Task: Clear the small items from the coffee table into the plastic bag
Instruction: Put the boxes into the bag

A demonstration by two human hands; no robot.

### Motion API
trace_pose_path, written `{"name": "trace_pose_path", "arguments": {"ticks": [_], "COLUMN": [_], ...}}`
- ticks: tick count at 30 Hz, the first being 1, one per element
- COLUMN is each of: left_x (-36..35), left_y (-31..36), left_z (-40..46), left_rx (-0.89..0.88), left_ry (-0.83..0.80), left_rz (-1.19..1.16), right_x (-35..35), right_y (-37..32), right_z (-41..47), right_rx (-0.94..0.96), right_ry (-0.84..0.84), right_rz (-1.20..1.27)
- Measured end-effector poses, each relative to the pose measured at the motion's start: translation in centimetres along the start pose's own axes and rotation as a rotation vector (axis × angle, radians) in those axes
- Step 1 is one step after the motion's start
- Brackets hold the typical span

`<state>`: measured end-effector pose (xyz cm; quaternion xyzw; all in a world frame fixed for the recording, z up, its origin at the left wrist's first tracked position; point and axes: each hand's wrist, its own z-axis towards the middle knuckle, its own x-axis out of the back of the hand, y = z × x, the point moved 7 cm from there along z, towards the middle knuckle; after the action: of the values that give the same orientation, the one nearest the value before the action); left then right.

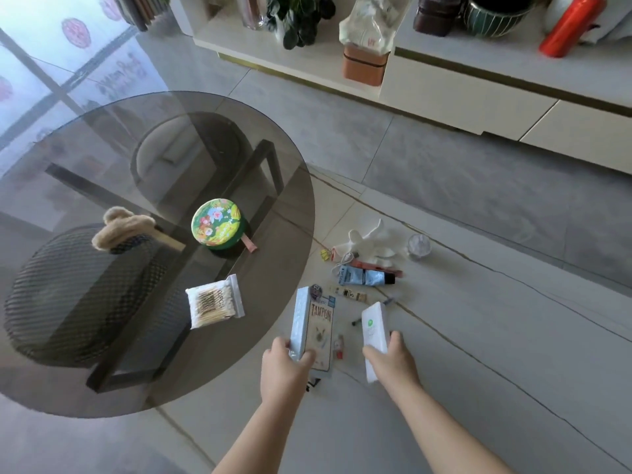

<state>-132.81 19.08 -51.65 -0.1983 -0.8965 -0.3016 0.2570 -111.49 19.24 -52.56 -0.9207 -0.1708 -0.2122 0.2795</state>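
Note:
My left hand (285, 362) grips the near end of a pale blue box (299, 319). In my right hand (390, 354) is a white box with a green mark (373, 331), held by its lower half. Both boxes hover just right of the round smoked-glass coffee table (85, 388). A box printed TAMPON (321, 331) lies flat under the blue box. On the glass sit a floral round tin (216, 223), a pack of cotton swabs (213, 302) and a beige fluffy hair clip (119, 229). A crumpled whitish plastic bag (367, 239) lies on the pale surface beyond my hands.
Small items lie scattered on the pale marble-like surface: a blue tube (364, 277), a yellow clip (325, 254), a clear round lid (419, 246), a pen (372, 311). A cream cabinet (478, 97) runs along the back with plants, a red flask (571, 25) and an orange box (364, 68).

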Motion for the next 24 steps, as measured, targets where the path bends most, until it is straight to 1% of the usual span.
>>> {"name": "trace_pose_path", "arguments": {"ticks": [4, 7, 10, 13, 15, 18, 21, 24], "left_x": [1.2, 2.8, 4.7, 6.2, 7.2, 8.7, 10.4, 12.3], "left_y": [-1.2, -1.7, -2.7, -4.3, -5.5, -7.9, -10.8, -14.4], "left_z": [-4.8, -9.0, -13.3, -17.8, -21.2, -26.3, -31.7, -36.8], "left_rx": [0.112, 0.131, 0.154, 0.187, 0.210, 0.233, 0.243, 0.273], "left_ry": [-0.006, 0.024, 0.067, 0.095, 0.110, 0.152, 0.204, 0.268], "left_rz": [-0.151, -0.240, -0.333, -0.448, -0.552, -0.690, -0.795, -0.871], "right_x": [1.7, 2.9, 3.9, 5.0, 5.5, 5.5, 4.6, 2.4], "right_y": [-0.7, -1.7, -2.9, -2.4, -2.0, -1.8, -1.6, -0.8], "right_z": [-3.7, -7.6, -11.8, -16.1, -19.2, -23.9, -29.1, -33.4], "right_rx": [0.079, 0.102, 0.195, 0.178, 0.197, 0.268, 0.278, 0.287], "right_ry": [-0.107, -0.204, -0.278, -0.355, -0.404, -0.487, -0.617, -0.697], "right_rz": [-0.012, 0.045, -0.010, 0.049, 0.036, 0.014, 0.038, -0.062]}}
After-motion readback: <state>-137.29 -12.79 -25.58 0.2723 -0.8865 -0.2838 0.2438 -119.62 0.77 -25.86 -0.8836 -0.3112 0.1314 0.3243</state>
